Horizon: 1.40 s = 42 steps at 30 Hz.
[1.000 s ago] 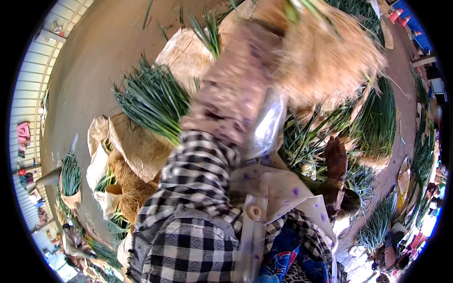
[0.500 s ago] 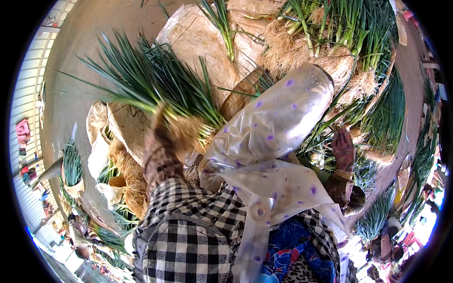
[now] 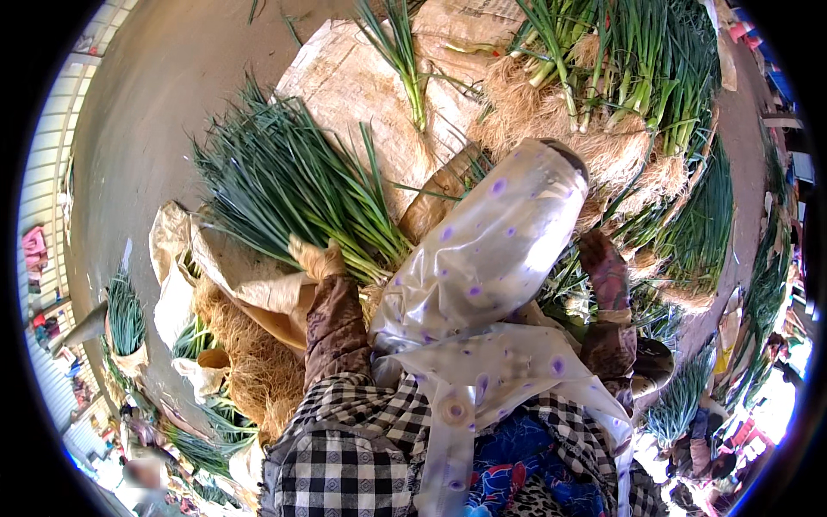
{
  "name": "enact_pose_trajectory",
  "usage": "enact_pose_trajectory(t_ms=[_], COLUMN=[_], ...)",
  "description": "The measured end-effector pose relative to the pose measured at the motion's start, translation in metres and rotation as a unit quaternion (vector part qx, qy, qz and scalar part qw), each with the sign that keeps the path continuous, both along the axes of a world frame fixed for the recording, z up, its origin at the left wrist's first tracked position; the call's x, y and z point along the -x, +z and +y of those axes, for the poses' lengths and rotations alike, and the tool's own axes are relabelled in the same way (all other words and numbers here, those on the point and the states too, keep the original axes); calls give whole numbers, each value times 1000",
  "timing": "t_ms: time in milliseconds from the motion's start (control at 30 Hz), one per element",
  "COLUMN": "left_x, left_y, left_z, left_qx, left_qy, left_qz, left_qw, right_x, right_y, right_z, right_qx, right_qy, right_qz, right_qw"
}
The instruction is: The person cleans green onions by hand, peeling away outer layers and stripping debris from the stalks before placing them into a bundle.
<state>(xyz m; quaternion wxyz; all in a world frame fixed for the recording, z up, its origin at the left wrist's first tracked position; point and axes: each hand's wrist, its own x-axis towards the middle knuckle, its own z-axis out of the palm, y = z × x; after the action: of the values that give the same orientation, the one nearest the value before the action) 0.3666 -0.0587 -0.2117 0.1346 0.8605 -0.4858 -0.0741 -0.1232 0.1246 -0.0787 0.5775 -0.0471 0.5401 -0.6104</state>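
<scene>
My left hand (image 3: 317, 258) lies against the left side of a thick pile of green onions (image 3: 289, 181), its fingers stretched out on the lower stalks. The leaves fan toward the far left, and the white stems run right, to the edge of the plastic sheet. My right hand (image 3: 601, 257) is in shadow to the right of the sheet, close to loose green leaves. Its fingers are too dark and blurred to make out. A clear plastic sheet with purple dots (image 3: 469, 267) covers my lap and raised leg.
A pale sack (image 3: 340, 82) lies flat ahead with a small onion bunch (image 3: 413, 90) on it. A large heap of rooted onions (image 3: 637, 95) fills the far right. Left of me are a folded sack (image 3: 250, 276) and tangled roots (image 3: 250, 362). People sit at both sides.
The onion bunch my left hand was swinging has come down among the others in the pile, and its roots no longer show. My right hand has shifted slightly left.
</scene>
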Motion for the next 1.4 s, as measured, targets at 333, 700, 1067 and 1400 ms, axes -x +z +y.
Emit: enact_pose_trajectory(t_ms=[333, 700, 1067, 1400], left_x=[185, 296, 369, 404], left_y=[-53, -102, 247, 319], left_z=[-148, -195, -142, -10], left_qx=[-85, -85, -115, -271], left_qy=[-251, -138, -412, -490], left_qz=[281, 495, 800, 780], left_qw=[922, 854, 421, 279], right_x=[-18, -37, -5, 82], right_y=[0, 3, 122, 243], right_z=[-5, 5, -47, -96], right_qx=[-159, -181, 67, 274], right_qy=[-77, -81, -103, -114], right_qz=[71, 26, 246, 346], right_qw=[982, 980, 962, 890])
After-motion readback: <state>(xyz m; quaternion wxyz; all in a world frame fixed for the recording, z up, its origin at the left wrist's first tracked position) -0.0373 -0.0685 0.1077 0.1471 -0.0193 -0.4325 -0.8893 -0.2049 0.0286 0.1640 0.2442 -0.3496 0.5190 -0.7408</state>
